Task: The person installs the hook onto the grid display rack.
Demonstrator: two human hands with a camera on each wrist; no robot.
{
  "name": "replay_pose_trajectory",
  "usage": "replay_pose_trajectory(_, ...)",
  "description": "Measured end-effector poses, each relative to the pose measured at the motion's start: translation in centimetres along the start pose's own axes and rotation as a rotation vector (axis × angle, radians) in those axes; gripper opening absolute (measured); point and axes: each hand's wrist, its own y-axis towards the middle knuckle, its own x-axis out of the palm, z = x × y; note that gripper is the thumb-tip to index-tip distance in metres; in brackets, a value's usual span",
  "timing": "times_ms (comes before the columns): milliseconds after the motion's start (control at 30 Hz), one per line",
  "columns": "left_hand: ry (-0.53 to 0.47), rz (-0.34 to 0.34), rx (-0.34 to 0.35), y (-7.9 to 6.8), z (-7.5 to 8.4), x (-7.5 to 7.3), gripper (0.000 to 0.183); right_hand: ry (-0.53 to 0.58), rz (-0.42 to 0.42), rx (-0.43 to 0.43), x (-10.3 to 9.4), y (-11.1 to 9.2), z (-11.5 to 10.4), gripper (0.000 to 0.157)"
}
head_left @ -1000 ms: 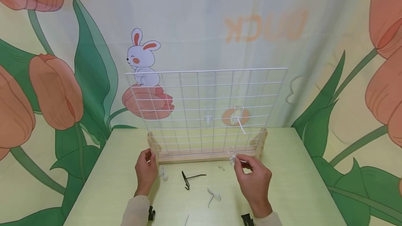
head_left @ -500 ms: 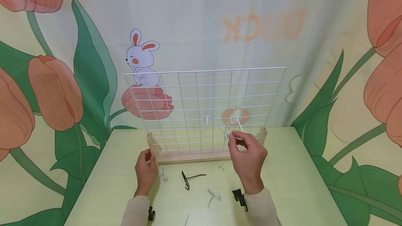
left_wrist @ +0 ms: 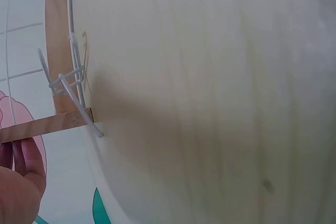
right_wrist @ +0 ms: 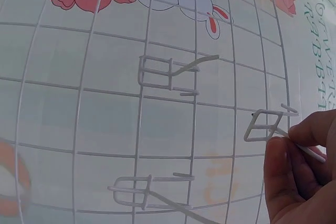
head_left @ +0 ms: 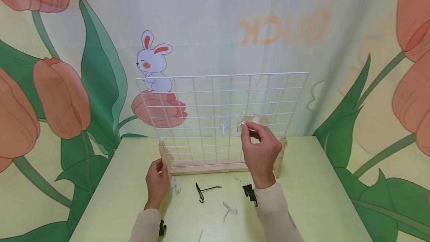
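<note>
Pinching hook (right_wrist: 262, 126) in right hand (head_left: 260, 148), in front of grid (head_left: 221, 75), between hung hooks (right_wrist: 157, 72); could snag one if tilted, or slip off if seated unevenly; touching stand (head_left: 208, 169) with left hand (head_left: 156, 182), half-curled, cannot tell if gripping

Smooth metal grid (head_left: 213, 104); matt wooden stand (head_left: 208, 169).

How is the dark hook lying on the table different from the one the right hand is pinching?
The table hook is black, while the held hook is white. The table hook lies untouched on the table; the held hook is off it, pinched by the right hand at the wire grid. Both have a prong sticking out.
</note>
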Motion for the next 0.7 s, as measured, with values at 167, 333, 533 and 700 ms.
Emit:
replay_pose_trajectory(167,0.016,0.001,0.006,0.0,0.2,0.0,0.030,-0.019,0.007,-0.005,0.6,1.4,-0.4,0.013)
replay_pose_trajectory(333,0.011,-0.003,-0.004,0.0,0.2,0.0,0.030,-0.023,0.017,-0.012,1.3,2.5,-0.8,0.013)
replay_pose_trajectory(533,0.012,0.008,-0.005,0.0,0.1,0.0,0.030,-0.036,0.021,-0.020,2.3,3.7,-0.9,0.015)
replay_pose_trajectory(700,0.005,0.017,0.008,0.1,0.2,0.1,0.029,-0.050,0.041,-0.011,3.0,4.5,-1.0,0.016)
